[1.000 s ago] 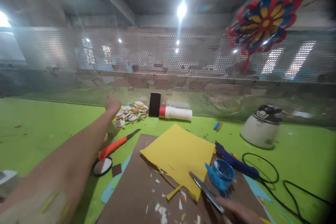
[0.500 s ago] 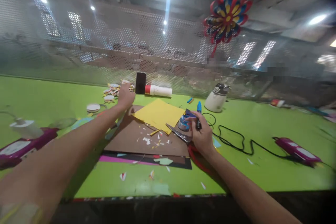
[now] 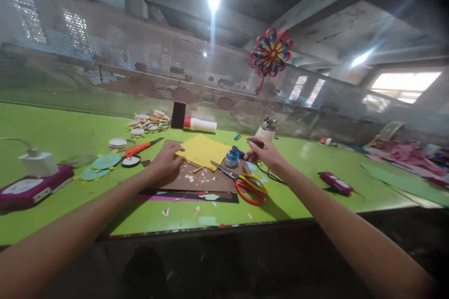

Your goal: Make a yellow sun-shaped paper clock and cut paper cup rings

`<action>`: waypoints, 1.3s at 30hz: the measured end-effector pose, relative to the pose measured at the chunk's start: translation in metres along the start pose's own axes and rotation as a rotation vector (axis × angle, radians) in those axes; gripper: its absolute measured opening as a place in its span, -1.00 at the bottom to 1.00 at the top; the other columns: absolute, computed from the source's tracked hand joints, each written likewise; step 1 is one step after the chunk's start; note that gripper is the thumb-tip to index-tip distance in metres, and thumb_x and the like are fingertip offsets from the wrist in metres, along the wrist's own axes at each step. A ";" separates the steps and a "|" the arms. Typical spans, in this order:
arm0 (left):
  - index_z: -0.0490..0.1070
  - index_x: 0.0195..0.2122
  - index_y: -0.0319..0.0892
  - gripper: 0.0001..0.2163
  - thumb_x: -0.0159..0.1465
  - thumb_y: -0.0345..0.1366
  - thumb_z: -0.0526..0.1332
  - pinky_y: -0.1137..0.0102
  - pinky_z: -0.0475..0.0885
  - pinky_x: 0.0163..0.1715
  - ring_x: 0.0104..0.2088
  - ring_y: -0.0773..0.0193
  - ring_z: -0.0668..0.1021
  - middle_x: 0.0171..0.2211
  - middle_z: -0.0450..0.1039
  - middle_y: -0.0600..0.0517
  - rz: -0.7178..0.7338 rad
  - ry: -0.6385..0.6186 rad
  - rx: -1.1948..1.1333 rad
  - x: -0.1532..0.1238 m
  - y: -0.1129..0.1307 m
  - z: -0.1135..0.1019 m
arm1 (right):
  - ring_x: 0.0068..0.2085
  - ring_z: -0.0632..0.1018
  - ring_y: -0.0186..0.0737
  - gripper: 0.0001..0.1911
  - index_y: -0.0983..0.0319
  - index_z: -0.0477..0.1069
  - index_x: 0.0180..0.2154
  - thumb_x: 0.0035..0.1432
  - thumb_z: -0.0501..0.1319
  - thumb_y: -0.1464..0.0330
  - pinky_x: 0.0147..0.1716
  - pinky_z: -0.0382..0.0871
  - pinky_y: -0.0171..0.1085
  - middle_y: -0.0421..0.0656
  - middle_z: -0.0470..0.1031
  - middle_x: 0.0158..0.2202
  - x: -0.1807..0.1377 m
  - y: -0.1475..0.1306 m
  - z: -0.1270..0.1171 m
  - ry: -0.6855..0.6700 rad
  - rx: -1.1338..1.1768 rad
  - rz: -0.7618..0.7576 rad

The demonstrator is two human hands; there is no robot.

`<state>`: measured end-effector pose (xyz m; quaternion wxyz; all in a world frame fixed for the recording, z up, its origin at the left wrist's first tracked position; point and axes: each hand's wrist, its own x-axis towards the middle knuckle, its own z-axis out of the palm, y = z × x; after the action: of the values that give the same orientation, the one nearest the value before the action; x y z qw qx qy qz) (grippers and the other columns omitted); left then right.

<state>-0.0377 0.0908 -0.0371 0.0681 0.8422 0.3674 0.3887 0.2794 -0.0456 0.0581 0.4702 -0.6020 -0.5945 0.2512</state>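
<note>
My left hand (image 3: pixel 167 161) is at the left corner of a yellow sheet of paper (image 3: pixel 205 148), its fingers closed on the edge. The sheet lies on brown board (image 3: pixel 178 182) strewn with small paper scraps. My right hand (image 3: pixel 266 153) is closed around a dark object (image 3: pixel 257 143), mostly hidden by the fingers, so its kind is unclear. Left of that hand, a dark blue piece (image 3: pixel 238 152) shows beside a blue tape roll (image 3: pixel 231 159). Scissors (image 3: pixel 250 188) with red and yellow handles rest across the board's right edge, untouched.
A pile of small paper cutouts (image 3: pixel 150 122), a dark phone-like slab (image 3: pixel 178 115) and a white tube (image 3: pixel 201 125) stand behind. Orange cutter (image 3: pixel 140 148) and blue paper rings (image 3: pixel 105 161) lie left. Purple power strips (image 3: pixel 38 187) flank both sides; a white kettle-like container (image 3: pixel 267 131) is behind my right hand.
My left hand has come back from the cutout pile to the yellow sheet. My right hand has shifted off the scissors and is behind them. The view has turned right.
</note>
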 end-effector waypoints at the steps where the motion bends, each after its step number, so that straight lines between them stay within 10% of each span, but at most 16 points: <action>1: 0.47 -0.18 -0.21 -0.72 0.13 -0.28 0.09 0.11 0.39 0.01 -0.06 0.01 0.48 -0.08 0.46 -0.16 -0.012 -0.005 -0.006 -0.001 -0.003 0.002 | -0.62 0.48 -0.31 -0.67 0.25 0.30 0.01 0.27 0.08 0.23 -0.62 0.37 -0.35 -0.18 0.54 -0.56 0.000 0.000 -0.001 -0.036 0.015 0.035; 18: 0.48 -0.17 -0.20 -0.73 0.20 -0.22 0.09 0.12 0.38 0.07 -0.03 0.03 0.50 -0.06 0.46 -0.17 -0.031 -0.036 -0.019 -0.013 0.003 -0.002 | -0.11 0.53 -0.14 -0.69 0.28 0.38 0.00 0.27 0.19 0.26 -0.15 0.48 -0.08 -0.08 0.45 -0.02 0.058 0.054 0.011 -0.092 -0.291 0.279; 29: 0.48 -0.15 -0.20 -0.72 0.22 -0.20 0.10 0.10 0.38 0.06 0.01 0.01 0.49 -0.02 0.45 -0.20 0.015 -0.056 -0.027 -0.016 0.010 -0.005 | -0.19 0.56 -0.18 -0.67 0.29 0.42 -0.07 0.23 0.23 0.21 -0.19 0.47 -0.12 -0.11 0.51 -0.15 0.038 0.056 0.023 0.044 -0.295 0.138; 39: 0.51 -0.16 -0.11 -0.74 0.20 -0.20 0.13 0.13 0.44 0.02 0.01 0.01 0.51 0.01 0.47 -0.13 0.016 -0.026 -0.030 -0.020 0.025 -0.011 | -0.18 0.56 -0.15 -0.20 0.19 0.26 0.17 -0.15 0.41 0.37 -0.07 0.41 -0.14 -0.18 0.53 -0.22 0.039 0.066 0.057 0.192 -0.224 -0.060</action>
<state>-0.0394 0.0576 -0.0315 0.0820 0.8490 0.3537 0.3838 0.2683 0.0168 -0.0131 0.4620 -0.6539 -0.5888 0.1107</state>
